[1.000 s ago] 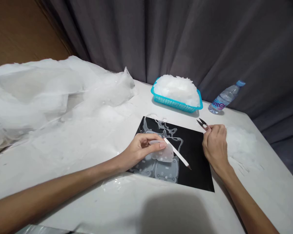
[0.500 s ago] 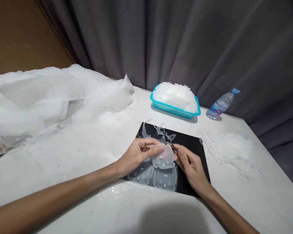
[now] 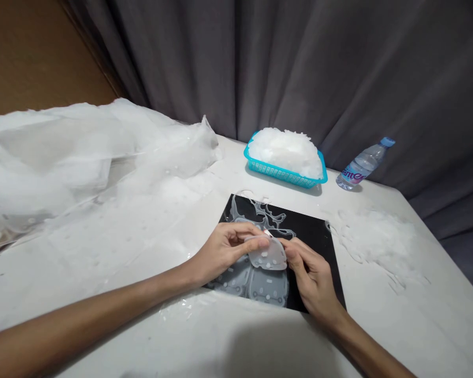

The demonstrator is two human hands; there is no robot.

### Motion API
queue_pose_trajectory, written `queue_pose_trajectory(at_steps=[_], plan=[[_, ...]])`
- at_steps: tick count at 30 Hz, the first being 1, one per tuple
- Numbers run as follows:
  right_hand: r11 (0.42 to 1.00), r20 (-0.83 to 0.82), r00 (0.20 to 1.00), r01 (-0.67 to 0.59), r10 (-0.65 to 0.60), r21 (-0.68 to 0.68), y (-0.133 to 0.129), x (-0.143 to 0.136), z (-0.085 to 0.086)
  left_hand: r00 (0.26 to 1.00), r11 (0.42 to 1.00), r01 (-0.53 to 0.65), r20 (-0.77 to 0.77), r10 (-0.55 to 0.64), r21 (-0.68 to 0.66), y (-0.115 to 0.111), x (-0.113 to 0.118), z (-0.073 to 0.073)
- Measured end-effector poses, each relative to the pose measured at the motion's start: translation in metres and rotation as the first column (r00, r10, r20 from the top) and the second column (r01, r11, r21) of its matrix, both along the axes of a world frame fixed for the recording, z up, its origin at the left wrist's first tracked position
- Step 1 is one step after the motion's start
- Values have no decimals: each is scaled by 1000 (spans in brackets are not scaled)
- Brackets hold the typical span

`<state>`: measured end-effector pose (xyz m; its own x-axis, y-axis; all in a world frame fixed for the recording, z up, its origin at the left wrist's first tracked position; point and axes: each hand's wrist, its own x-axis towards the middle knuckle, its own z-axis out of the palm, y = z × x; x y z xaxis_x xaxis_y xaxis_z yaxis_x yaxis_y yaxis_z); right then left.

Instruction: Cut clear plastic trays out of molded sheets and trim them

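Note:
My left hand (image 3: 236,244) pinches a translucent, rubbery-looking flat piece (image 3: 268,257) between thumb and fingers. The piece has rounded corners, small holes and white dots, and is tilted above a black mat (image 3: 309,231). At its right edge, my right hand (image 3: 309,270) is closed, thumb and forefinger pressed together against the piece; anything thin between them is hidden. A small white tip (image 3: 267,232) shows above the piece by my left fingertips. Similar pieces (image 3: 268,287) lie below on the mat, and thin translucent scrap strips (image 3: 266,214) lie along its far side.
A blue basket (image 3: 278,171) heaped with white translucent pieces stands at the back. Right of it is a water bottle (image 3: 362,165). A scrap pile (image 3: 382,241) lies at the right, large plastic bags (image 3: 82,147) at the left. A grey curtain (image 3: 299,63) hangs behind the white table.
The held piece has tilted flatter and moved slightly right. My right fingers have shifted to its right edge. A dark thin line near those fingertips no longer shows. The view has shifted slightly.

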<state>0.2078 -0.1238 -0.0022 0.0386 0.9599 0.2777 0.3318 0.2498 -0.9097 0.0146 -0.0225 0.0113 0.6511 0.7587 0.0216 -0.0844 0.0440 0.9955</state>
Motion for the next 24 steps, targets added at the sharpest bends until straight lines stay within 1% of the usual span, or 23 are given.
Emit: queue_pose_trajectory(at_steps=[6,13,17,24], plan=[[997,76,997,5,-10,77,-3,-1,2,1000,996,-14,12,12,91,-4,-1,2],[991,136,991,-14,-4,131,-4,0,-1,999,975,-32,-1,33,221,-7,-3,4],[990,156,988,-16,-6,139,-5,0,0,998,958,-59,-10,65,281,-8,-5,2],[989,165,986,-13,-11,145,-6,-3,0,996,937,-74,-11,83,340,-8,-4,0]])
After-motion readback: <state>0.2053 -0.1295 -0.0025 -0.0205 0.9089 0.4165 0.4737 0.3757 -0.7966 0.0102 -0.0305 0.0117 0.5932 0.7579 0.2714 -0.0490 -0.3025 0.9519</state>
